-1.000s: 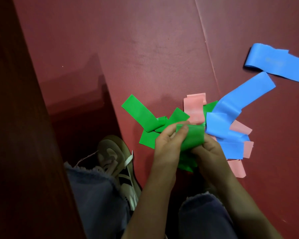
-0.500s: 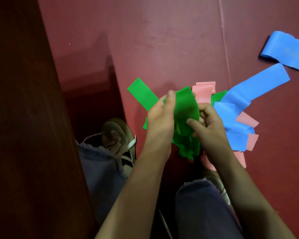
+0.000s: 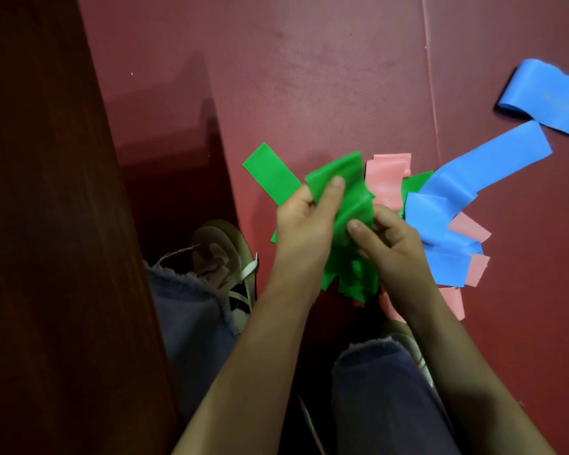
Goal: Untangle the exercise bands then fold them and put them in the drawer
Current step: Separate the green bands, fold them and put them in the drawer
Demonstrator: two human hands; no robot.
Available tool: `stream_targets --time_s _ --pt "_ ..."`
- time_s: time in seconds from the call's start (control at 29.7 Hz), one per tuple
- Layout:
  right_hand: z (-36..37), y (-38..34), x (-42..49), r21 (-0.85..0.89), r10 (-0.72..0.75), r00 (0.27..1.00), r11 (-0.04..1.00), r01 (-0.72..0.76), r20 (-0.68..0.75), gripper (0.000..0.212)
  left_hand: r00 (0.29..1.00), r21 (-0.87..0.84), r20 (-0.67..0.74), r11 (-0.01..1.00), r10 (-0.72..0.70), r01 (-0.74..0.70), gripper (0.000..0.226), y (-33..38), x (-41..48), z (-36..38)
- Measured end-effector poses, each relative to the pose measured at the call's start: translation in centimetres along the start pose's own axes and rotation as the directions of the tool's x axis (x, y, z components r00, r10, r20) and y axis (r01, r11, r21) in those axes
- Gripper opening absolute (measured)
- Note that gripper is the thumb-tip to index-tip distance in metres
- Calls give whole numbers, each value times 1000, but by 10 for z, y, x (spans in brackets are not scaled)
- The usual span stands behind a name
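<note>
Shoe (image 3: 224, 251) beside left hand (image 3: 301, 231), right hand (image 3: 395, 247), both pinching green band (image 3: 349, 178), pink band (image 3: 386, 178) perhaps tangled beneath

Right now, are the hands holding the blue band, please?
No, left hand and right hand grip the green band; the blue band lies aside.

Three colours of flat rubber strip are being counted in one tangled heap at the middle: a green exercise band (image 3: 349, 198), a pink exercise band (image 3: 386, 178) and a blue exercise band (image 3: 467, 172); how many separate bands are being tangled per colour cannot be told. One more blue rubber loop (image 3: 546, 96) is being seen apart, far right. Two bare hands are being counted, left hand (image 3: 304, 224) and right hand (image 3: 391, 247); two pale laced shoes, left shoe (image 3: 224, 254) and right shoe (image 3: 411, 346); two frayed denim trouser legs, left leg (image 3: 191, 310) and right leg (image 3: 385, 389); one dark wooden panel (image 3: 46, 224), left.
</note>
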State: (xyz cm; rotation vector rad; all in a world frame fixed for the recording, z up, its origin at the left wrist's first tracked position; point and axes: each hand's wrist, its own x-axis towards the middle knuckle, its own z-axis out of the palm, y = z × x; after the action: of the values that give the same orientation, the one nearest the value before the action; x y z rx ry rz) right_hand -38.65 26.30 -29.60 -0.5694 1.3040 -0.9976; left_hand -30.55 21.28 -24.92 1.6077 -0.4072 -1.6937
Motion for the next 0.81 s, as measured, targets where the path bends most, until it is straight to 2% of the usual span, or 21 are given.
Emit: stream_targets --time_s 0.1,0.17,0.27,0.37,0.44,0.5,0.61,0.64,0.71,0.81 --pt "-6 7 2 -140 40 999 990 -36 25 26 1000 -204 -25 979 2 -7 20 16 -1 3" --pt "-12 12 5 -200 90 996 976 -85 17 32 1000 -258 -12 966 29 -31 22 25 -5 6" --pt "-15 11 7 -224 163 986 963 -152 31 31 998 -263 -25 963 61 -65 22 34 -11 12" --pt "-13 9 7 -197 204 978 961 -192 44 20 991 -247 -109 964 75 -100 20 37 -11 10" --pt "-10 11 7 -235 229 971 949 -209 63 20 983 -205 -159 971 92 -124 19 35 -6 6" --pt "-6 17 6 -393 157 988 908 -145 -2 28 974 -130 -193 981 116 -142 21 30 -4 3" --pt "-5 14 11 -731 -161 978 682 11 -136 20 967 0 -216 990 137 -140 22 19 -4 -3" --pt "-5 8 18 -754 -231 961 656 39 -151 21 967 19 -215 990 140 -139 22 16 -4 -4" --pt "-1 -6 43 -713 -301 940 694 99 -162 20 959 56 -238 988 156 -147 21 10 -3 -8" --pt "17 -16 87 -748 -261 964 648 144 -41 18 938 86 -298 983 179 -160 21 6 -3 -10"
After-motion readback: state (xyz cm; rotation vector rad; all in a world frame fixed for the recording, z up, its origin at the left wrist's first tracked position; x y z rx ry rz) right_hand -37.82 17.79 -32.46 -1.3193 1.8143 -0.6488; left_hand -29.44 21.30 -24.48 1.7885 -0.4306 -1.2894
